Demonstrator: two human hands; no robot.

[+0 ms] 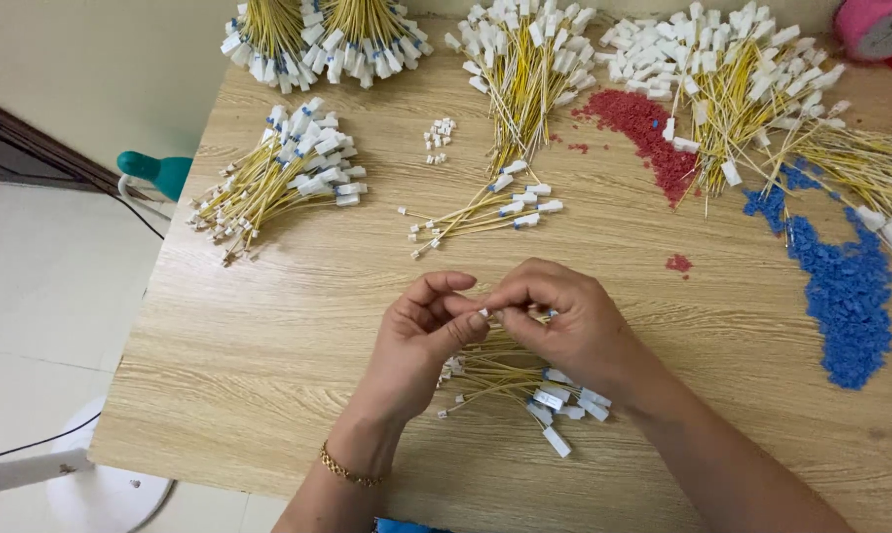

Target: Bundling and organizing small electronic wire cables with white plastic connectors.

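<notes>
Head view: both hands pinch one small white plastic connector (485, 313) at the near centre of the pale wood-grain table (268, 345).

Left hand (421, 336) and right hand (564, 326) are each closed narrowly on that connector, fingertips touching, just above a loose bundle of yellow wires with white end plugs (525, 380). I judge it best to keep the piece steady and seat it square. Around, I note a small wire bundle (485, 212) farther off, a fan-shaped bundle (278, 178) far left, a red pellet heap (643, 133) and a blue pellet heap (846, 286) at right. Nothing blocks the hands; the wires beneath could snag.
</notes>
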